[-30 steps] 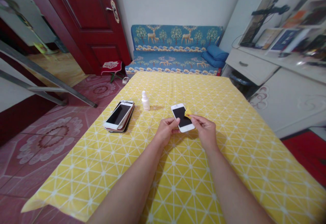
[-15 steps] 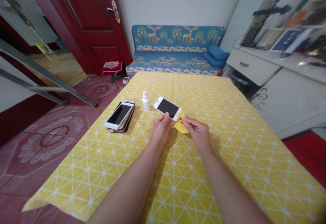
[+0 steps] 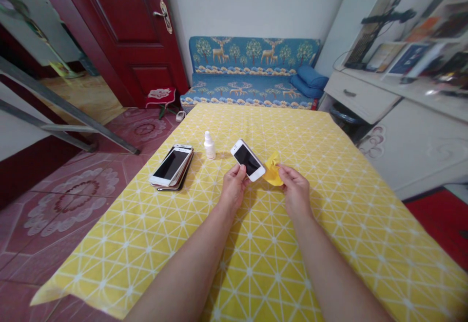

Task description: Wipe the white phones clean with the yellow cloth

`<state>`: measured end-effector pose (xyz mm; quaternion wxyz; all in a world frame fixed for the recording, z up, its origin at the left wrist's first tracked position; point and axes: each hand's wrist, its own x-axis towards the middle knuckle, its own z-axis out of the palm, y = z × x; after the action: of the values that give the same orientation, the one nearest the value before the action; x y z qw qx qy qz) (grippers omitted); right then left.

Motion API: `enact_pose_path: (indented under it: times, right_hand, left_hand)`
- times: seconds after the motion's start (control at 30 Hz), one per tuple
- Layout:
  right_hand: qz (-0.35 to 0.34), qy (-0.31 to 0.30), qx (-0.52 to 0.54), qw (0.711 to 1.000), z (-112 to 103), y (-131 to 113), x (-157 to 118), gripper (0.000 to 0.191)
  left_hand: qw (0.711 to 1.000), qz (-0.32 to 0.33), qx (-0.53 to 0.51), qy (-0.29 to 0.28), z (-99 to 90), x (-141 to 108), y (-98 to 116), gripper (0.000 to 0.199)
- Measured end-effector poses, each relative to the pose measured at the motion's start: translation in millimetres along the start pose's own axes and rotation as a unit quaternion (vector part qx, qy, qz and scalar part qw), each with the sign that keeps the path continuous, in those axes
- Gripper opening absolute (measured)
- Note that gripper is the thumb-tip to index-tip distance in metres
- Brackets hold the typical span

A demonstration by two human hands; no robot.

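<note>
A white smartphone (image 3: 250, 160) with a dark screen is held by its near long edge in my left hand (image 3: 234, 184), thumb on the front and fingers beneath. It is raised over the table and tilted, its lower end pointing right. My right hand (image 3: 297, 188) pinches a yellow cloth (image 3: 272, 170) that hangs beside the phone's lower right end; whether cloth and phone touch I cannot tell. Left of the phone, a small white spray bottle (image 3: 209, 146) stands upright. Further left lies a stack of several phones (image 3: 172, 167), a white one on top.
A yellow tablecloth (image 3: 252, 249) with white lines covers the table. Beyond it is a blue sofa (image 3: 237, 80) with a deer pattern. A white cabinet (image 3: 420, 141) stands at the right, a red stool (image 3: 161, 96) and a red door (image 3: 124, 29) at the back left.
The phone has turned and moved slightly right, its lower end swinging toward me. My right hand has drawn the yellow cloth to the right, away from the phone's corner.
</note>
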<state>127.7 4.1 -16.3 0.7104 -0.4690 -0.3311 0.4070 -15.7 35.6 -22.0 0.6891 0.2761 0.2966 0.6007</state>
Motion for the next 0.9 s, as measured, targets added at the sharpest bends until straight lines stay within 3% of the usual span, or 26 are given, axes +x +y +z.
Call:
enact_pose_path:
  times: [0.1, 0.27, 0.43, 0.57, 0.73, 0.9]
  right_hand:
    - [-0.047, -0.064, -0.068, 0.994, 11.7, -1.9, -15.4, 0.032]
    - [-0.104, -0.114, -0.154, 0.976, 23.0, -0.4, -32.7, 0.061]
    - [-0.228, -0.154, -0.246, 0.929, 24.8, 5.8, -31.2, 0.03]
    - [-0.299, -0.18, -0.282, 0.894, 28.1, 7.2, -33.4, 0.031]
    - [-0.35, -0.23, -0.312, 0.853, 31.8, 7.0, -36.5, 0.032]
    - [-0.365, -0.216, -0.321, 0.847, 30.1, 6.6, -31.3, 0.037]
  left_hand:
    - [1.0, -0.002, 0.016, -0.01, 1.3, -0.5, -2.0, 0.023]
    - [0.999, 0.027, 0.04, -0.014, 3.5, -2.2, -2.5, 0.029]
    - [0.998, -0.068, -0.017, -0.007, 9.7, -7.0, -1.0, 0.031]
    - [0.985, -0.121, -0.12, -0.033, 10.0, -9.1, 4.8, 0.038]
    - [0.963, -0.178, -0.191, -0.067, 3.7, -8.0, 8.2, 0.07]
    - [0.968, -0.197, -0.128, -0.093, 6.2, -10.7, -0.2, 0.047]
